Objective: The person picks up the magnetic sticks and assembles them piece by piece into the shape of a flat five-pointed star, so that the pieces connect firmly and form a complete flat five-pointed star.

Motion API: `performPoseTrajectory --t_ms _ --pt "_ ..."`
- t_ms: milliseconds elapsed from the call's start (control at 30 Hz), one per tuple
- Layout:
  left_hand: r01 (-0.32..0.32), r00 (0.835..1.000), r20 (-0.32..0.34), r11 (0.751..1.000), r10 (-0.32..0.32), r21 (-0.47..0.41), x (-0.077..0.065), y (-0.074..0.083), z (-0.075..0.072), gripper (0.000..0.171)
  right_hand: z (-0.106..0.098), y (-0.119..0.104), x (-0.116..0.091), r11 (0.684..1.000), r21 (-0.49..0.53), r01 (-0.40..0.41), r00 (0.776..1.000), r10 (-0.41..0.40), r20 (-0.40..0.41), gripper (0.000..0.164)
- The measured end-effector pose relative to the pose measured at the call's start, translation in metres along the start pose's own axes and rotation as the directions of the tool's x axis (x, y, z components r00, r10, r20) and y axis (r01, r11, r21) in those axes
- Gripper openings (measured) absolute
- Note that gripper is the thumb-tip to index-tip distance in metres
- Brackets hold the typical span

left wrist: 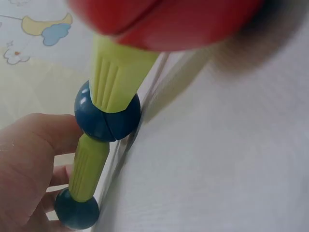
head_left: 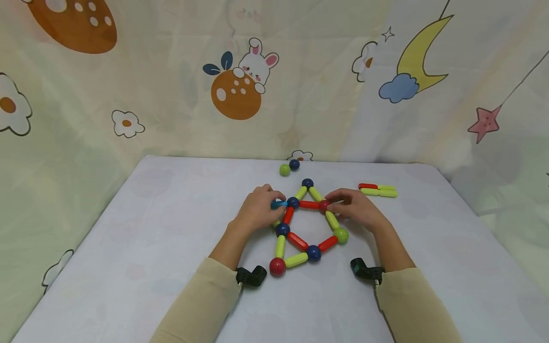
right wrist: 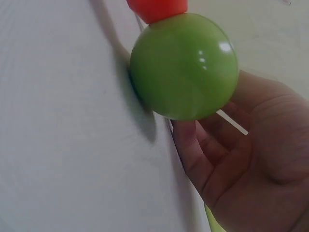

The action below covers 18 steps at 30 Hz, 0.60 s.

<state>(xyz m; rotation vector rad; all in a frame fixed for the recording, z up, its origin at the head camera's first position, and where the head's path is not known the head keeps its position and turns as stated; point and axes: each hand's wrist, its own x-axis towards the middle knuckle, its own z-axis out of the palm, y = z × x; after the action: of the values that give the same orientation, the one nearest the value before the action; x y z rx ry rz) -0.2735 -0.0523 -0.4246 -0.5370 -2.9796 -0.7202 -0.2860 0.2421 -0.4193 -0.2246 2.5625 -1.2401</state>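
A flat figure of coloured sticks and balls lies on the table, with a ring of red and yellow-green sticks in its middle. My left hand pinches a blue stick that meets a dark blue ball on the figure's left side. On the opposite side, the fingers of my right hand grip a red ball. Below that hand sits a green ball, large in the right wrist view. Nearest me is another red ball, and a dark blue ball tops the far point.
Behind the figure, a loose green ball and a dark blue ball stand near the table's far edge. Several spare sticks, one red and others yellow-green, lie beyond my right hand. A patterned cloth hangs behind the table.
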Motion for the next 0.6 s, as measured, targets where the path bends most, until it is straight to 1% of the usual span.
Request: performPoseTrajectory --t_ms 167,267,400,500,600 --pt "-0.023 0.999 0.038 0.999 0.024 -0.022 0.000 0.002 0.002 0.039 0.001 -0.001 0.000 1.000 -0.018 0.002 1.000 -0.002 -0.004 0.040" --pt "-0.028 0.998 0.058 0.999 0.029 -0.030 -0.001 0.003 0.003 0.041 0.000 -0.001 0.000 1.000 -0.002 -0.001 1.000 0.001 0.001 0.041" --pt "-0.026 0.998 0.065 0.999 0.028 -0.026 -0.001 0.003 0.003 0.042 -0.003 0.000 0.000 1.000 0.019 -0.010 1.000 0.010 -0.013 0.041" --pt "-0.032 0.997 0.066 0.999 0.034 -0.030 -0.001 0.003 0.003 0.042 -0.008 0.003 -0.002 1.000 0.009 -0.030 0.997 0.030 -0.068 0.039" --pt "-0.046 0.997 0.066 0.998 0.048 -0.030 -0.001 0.003 0.003 0.043 -0.014 0.007 -0.006 1.000 0.012 -0.018 0.985 0.020 -0.169 0.038"
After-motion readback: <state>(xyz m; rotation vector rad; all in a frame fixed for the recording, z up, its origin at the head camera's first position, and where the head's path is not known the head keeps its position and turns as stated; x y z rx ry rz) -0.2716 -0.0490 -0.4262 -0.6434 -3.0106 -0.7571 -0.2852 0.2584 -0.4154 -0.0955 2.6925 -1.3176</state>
